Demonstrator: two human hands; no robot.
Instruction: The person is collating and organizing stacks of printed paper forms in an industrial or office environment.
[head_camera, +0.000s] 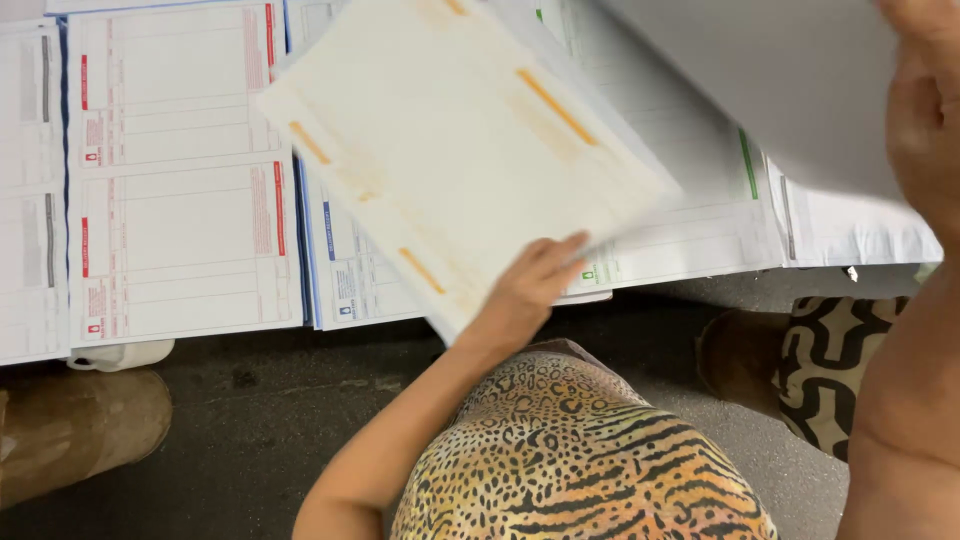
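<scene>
Her left hand (530, 285) pinches the lower edge of a stiff cream sheet (460, 150) striped with orange tape, fanning above the fingers over glossy printed forms (180, 240), while her right hand (925, 110) grips a smooth grey sheet (780, 80) by its edge.

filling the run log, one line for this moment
left hand: holds cream sheet | right hand: lifts grey sheet | below: forms
</scene>
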